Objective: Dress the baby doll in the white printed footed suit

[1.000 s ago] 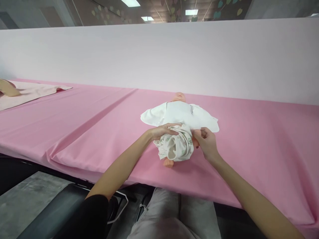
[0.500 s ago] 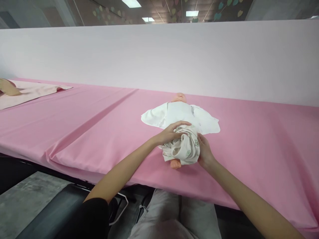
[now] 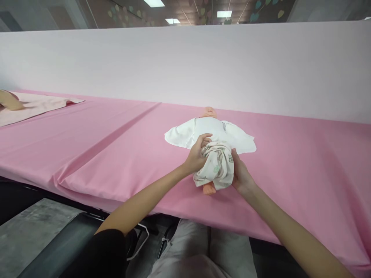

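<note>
A baby doll (image 3: 209, 112) lies on its back on the pink-covered table, its head toward the white wall. It wears a white top (image 3: 237, 139) with the sleeves spread to both sides. Over its lower body is a bunched off-white baby garment (image 3: 218, 166) with small green prints. From under the bunched cloth one doll foot (image 3: 209, 189) sticks out; the rest of the legs is hidden. My left hand (image 3: 197, 156) grips the garment's left side, thumb in front and fingers curled behind. On the right side, my right hand (image 3: 241, 174) holds the cloth's edge between thumb and fingers.
The pink sheet (image 3: 116, 127) has raised folds. A pale pink cloth (image 3: 43, 106) lies at the far left, with part of a tan curved object (image 3: 11, 101) on it. A white wall (image 3: 185, 65) stands behind the table. A black chair (image 3: 66, 243) is at lower left.
My left hand has shifted back, its fingers lifting from the top of the garment to its left side. The bundle is gathered narrower and sits slightly farther right, along with the doll's foot.
</note>
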`<state>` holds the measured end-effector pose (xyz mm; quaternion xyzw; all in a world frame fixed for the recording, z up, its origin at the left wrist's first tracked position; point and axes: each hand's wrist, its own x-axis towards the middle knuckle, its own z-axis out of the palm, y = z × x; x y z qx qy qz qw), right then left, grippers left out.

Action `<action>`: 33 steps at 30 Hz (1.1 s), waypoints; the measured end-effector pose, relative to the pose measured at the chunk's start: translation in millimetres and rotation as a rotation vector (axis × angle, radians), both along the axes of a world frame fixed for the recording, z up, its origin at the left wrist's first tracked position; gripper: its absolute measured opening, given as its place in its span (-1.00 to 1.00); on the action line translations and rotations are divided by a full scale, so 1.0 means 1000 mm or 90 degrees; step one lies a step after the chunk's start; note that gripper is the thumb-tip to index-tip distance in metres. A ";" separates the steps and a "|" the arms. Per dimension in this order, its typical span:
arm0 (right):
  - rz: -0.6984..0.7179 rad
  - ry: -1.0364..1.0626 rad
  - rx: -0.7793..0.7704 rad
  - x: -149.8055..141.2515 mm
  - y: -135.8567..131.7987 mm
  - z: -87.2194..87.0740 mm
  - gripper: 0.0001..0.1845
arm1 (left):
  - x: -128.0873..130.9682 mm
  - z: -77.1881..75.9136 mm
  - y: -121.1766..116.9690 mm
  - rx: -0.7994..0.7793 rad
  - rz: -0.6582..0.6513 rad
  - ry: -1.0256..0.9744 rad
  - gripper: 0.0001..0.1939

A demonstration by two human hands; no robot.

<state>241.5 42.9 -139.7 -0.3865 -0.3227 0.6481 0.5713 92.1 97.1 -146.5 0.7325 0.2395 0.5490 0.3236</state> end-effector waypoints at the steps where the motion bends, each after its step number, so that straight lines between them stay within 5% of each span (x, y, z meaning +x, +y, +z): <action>1: 0.002 -0.004 -0.002 0.001 0.000 -0.001 -0.49 | 0.001 -0.002 -0.001 0.073 0.081 -0.032 -0.50; 4: 0.011 -0.011 -0.017 0.004 0.002 -0.005 -0.49 | 0.001 -0.006 -0.003 0.348 0.253 -0.062 -0.85; 8: 0.008 -0.017 -0.043 0.008 0.005 -0.009 -0.47 | -0.002 -0.006 -0.005 0.569 0.176 0.069 -0.83; 13: 0.005 -0.023 -0.034 0.010 0.006 -0.009 -0.43 | -0.004 -0.005 -0.007 0.560 0.095 0.082 -0.86; 19: 0.022 -0.039 -0.019 0.011 0.006 -0.007 -0.41 | 0.003 -0.006 -0.011 0.490 0.161 -0.011 -0.95; 22: 0.014 -0.053 -0.001 0.010 0.006 -0.008 -0.44 | 0.006 -0.006 -0.013 0.495 0.139 -0.050 -0.84; 27: -0.008 -0.051 -0.011 0.008 0.004 -0.005 -0.49 | 0.008 -0.006 -0.015 0.619 0.127 0.056 -0.90; 33: 0.002 -0.024 -0.026 0.009 0.003 -0.001 -0.50 | 0.009 -0.002 -0.017 0.606 0.153 0.124 -0.89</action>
